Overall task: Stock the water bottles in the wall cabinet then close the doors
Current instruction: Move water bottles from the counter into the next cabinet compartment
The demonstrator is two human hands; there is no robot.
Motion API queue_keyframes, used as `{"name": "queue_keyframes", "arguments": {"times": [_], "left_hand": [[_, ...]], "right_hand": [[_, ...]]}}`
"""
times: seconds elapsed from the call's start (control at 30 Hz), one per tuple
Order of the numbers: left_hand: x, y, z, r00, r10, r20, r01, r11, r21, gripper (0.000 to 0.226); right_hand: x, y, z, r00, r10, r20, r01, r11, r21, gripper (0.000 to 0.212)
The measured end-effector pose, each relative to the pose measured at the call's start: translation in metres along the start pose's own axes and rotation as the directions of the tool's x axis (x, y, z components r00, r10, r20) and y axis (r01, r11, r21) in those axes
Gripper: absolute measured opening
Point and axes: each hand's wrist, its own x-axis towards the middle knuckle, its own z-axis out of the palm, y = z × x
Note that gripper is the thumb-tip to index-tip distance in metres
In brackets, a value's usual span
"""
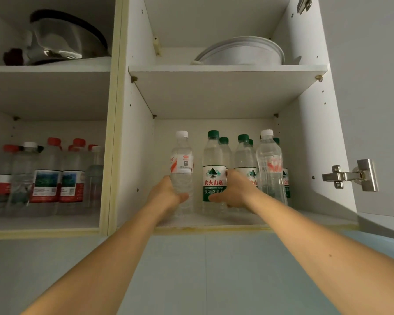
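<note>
The wall cabinet (241, 220) stands open above me. On its right lower shelf, my left hand (166, 196) grips a white-capped water bottle (182, 164) standing upright near the left wall. My right hand (235, 189) grips a green-capped bottle with a green and white label (213, 160) beside it. More green-capped bottles (245, 153) stand behind, and another white-capped clear bottle (270, 164) stands at the right front.
The left compartment holds several red-capped bottles (47, 176) on its lower shelf. A steel bowl (61, 39) sits on the upper left shelf, a white basin (241, 51) on the upper right. A door hinge (350, 176) juts from the right side panel.
</note>
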Motion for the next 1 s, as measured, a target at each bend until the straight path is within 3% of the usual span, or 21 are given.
{"name": "queue_keyframes", "arguments": {"times": [0.13, 0.27, 0.5, 0.57, 0.7, 0.77, 0.83, 1.0], "left_hand": [[0.014, 0.000, -0.014, 0.987, -0.115, 0.109, 0.116, 0.993, 0.002, 0.051], [0.025, -0.009, -0.018, 0.977, -0.171, 0.129, 0.175, 0.985, -0.016, 0.045], [0.039, -0.019, -0.018, 0.972, -0.213, 0.102, 0.211, 0.977, 0.029, 0.046], [0.045, -0.016, -0.017, 0.985, -0.159, 0.064, 0.150, 0.980, 0.133, 0.060], [0.056, -0.008, -0.014, 0.999, -0.019, -0.038, 0.032, 0.921, 0.387, 0.132], [0.062, -0.008, -0.016, 0.999, 0.045, -0.026, -0.028, 0.881, 0.473, 0.149], [0.070, -0.011, -0.017, 0.992, 0.126, -0.004, -0.099, 0.796, 0.597, 0.152], [0.095, -0.015, -0.016, 0.980, 0.186, 0.068, -0.144, 0.433, 0.890, 0.147]], "right_hand": [[0.015, -0.013, 0.015, 0.996, -0.053, 0.067, 0.055, 0.998, -0.026, 0.042], [0.031, -0.023, 0.026, 0.989, -0.064, 0.134, 0.074, 0.995, -0.072, 0.030], [0.061, -0.024, 0.037, 0.974, -0.030, 0.225, 0.047, 0.996, -0.072, 0.037], [0.070, -0.023, 0.039, 0.969, -0.022, 0.247, 0.041, 0.997, -0.070, 0.039], [0.085, -0.027, 0.046, 0.957, 0.000, 0.290, 0.021, 0.997, -0.070, 0.046], [0.092, -0.029, 0.051, 0.953, 0.010, 0.303, 0.013, 0.997, -0.074, 0.050], [0.099, -0.031, 0.056, 0.950, 0.022, 0.311, 0.005, 0.996, -0.087, 0.054], [0.117, -0.028, 0.064, 0.943, 0.046, 0.329, -0.014, 0.995, -0.101, 0.056]]}}
